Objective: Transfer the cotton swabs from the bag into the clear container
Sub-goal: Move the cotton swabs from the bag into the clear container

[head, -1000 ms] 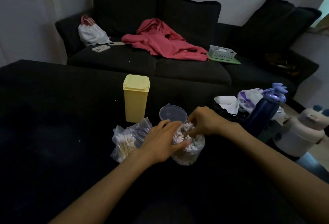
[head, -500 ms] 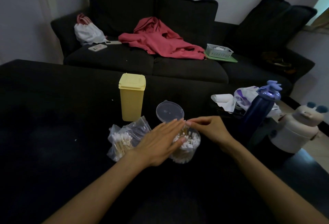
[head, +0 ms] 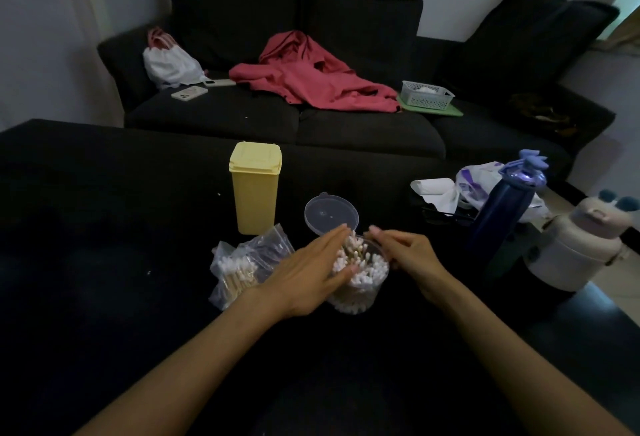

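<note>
On table | clear container [head: 360, 279] brimful, white-tipped cotton swabs [head: 356, 255] upright

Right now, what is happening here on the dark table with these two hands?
A person is filling a clear container with cotton swabs. The left hand rests straight-fingered against its side, while the right hand touches the rim. Its lid lies behind, off. The plastic bag beside it still holds swabs.

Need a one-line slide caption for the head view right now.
Both hands, left hand and right hand, flank the swab-filled clear container; bag beside it, lid off.
</note>
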A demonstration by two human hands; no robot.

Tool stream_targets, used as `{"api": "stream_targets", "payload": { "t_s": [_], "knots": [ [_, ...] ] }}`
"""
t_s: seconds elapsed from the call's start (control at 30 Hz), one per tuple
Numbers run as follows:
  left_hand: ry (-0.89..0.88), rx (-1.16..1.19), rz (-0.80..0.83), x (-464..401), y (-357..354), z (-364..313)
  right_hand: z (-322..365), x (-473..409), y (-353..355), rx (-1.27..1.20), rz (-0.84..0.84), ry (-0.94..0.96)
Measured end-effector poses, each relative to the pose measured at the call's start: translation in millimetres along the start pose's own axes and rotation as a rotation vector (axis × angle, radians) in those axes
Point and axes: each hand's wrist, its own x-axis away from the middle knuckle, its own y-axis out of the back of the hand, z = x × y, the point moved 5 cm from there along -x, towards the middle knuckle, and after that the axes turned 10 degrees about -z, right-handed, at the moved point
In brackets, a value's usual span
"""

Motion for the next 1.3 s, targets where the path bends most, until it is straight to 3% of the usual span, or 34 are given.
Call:
{"api": "stream_targets", "payload": {
  "t_s": [0.3, 0.6, 0.8, 0.93, 1.03, 1.2, 1.3],
  "knots": [
    [-0.115, -0.236, 0.057, -12, -3, -2, -10, 11, -1, -0.091, -0.016, 0.000],
    [-0.105, -0.286, 0.101, -13, -8, 1, -18, 1, -2, -0.119, -0.046, -0.039],
    [0.032, 0.077, 0.132, -19, -9, 9, -3, 6, -1, -0.077, -0.055, -0.089],
    [0.047, 0.374, 0.006, -12, 17, 6, 24, 12, 19, 0.028, -0.274, -0.042],
    [0.088, 0.364, -0.248, 15, 52, 22, 54, 29, 16, 0.049, -0.296, 0.104],
    [0.431, 0.079, -0.522, 92, 87, 68, 66, 63, -54, 0.153, -0.085, 0.307],
    [0.580, 0.011, -0.560, 117, 95, 82, 56, 75, -96, 0.300, 0.057, 0.412]
  ]
}}
